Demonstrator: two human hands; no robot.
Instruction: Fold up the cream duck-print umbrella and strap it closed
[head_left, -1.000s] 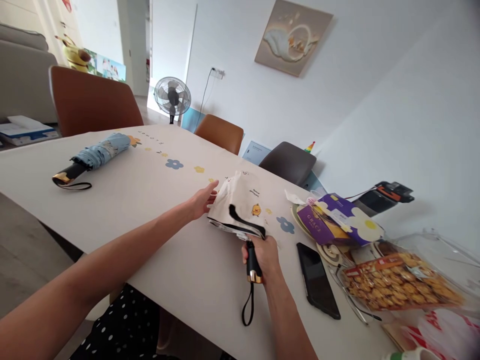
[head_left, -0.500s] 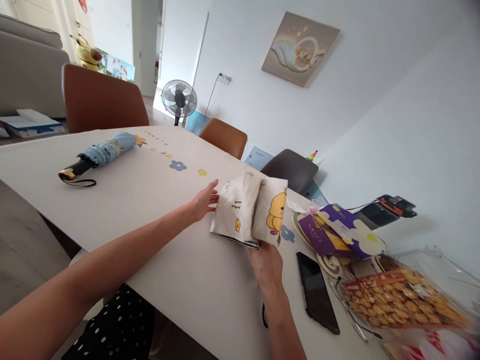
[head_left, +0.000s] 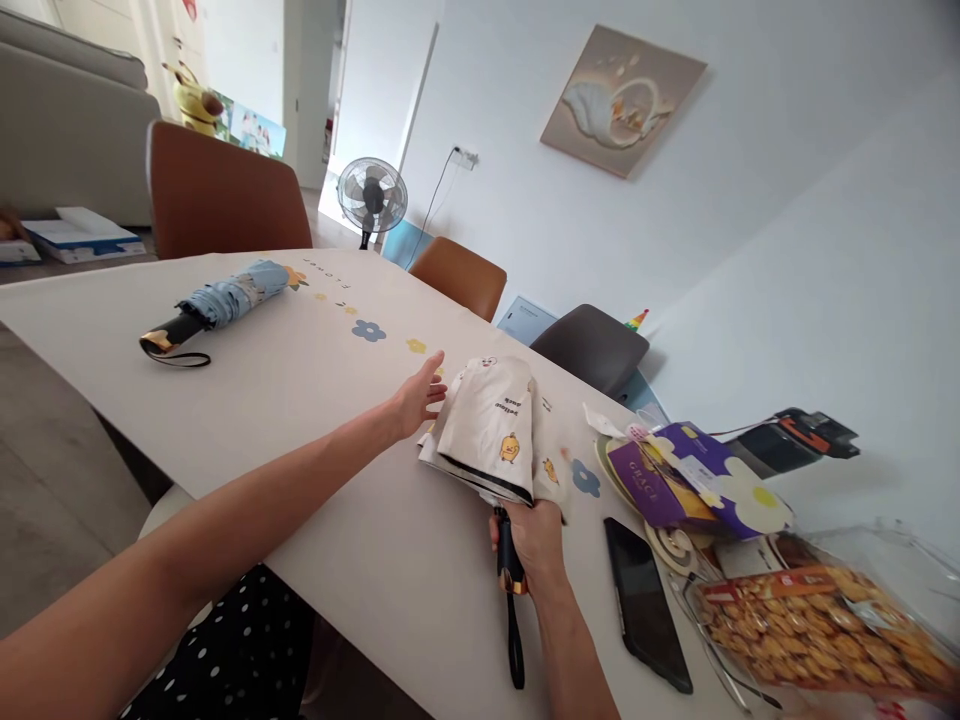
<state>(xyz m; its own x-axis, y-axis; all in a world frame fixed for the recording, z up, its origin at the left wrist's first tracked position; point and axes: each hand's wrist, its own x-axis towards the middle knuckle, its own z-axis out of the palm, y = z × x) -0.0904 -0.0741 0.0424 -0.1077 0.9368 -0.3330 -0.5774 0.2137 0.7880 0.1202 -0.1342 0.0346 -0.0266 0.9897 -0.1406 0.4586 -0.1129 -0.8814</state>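
Note:
A white umbrella [head_left: 487,430] with yellow duck prints is collapsed, its loose canopy panels hanging in folds. Its black handle [head_left: 508,555] has a gold end and a dangling strap, and points toward me. My right hand [head_left: 534,540] grips the umbrella at the top of the handle, by the canopy's edge. To the left of the canopy, my left hand [head_left: 421,398] is open with its fingers spread; whether the fingertips touch the fabric I cannot tell. A blue folded umbrella [head_left: 232,298] with a black and gold handle lies at the table's left.
The white table [head_left: 360,430] carries flower prints. On its right lie a black phone [head_left: 646,605], a pair of glasses [head_left: 720,655], a purple box [head_left: 712,475], a bag of cookies [head_left: 817,625] and a dark bottle [head_left: 780,445]. Chairs [head_left: 229,195] line the far side.
The umbrella has turned in my right hand, so its black handle and strap now show and different canopy panels face me. My left hand stays open beside it. The view has shifted slightly.

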